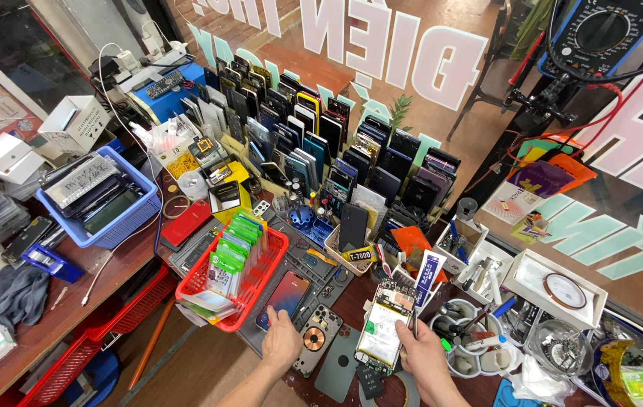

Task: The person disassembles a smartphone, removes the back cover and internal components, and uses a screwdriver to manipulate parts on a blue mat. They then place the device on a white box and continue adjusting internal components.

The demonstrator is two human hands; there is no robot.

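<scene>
- Your left hand (281, 341) rests flat, fingers loose, on the lower end of the phone with the lit screen (284, 298), which lies on the grey work mat (314, 265) just beside the red basket (264, 283).
- Your right hand (425, 357) is clenched round a thin metal tool (414, 319), tip up beside the opened phone (382, 324), which lies back-off between your hands.
- Keep the tool tip low and shallow at the frame edge; likely easy to slip onto the white battery.
- Steady the opened phone before prying; the back covers (325, 347) crowd it.
</scene>
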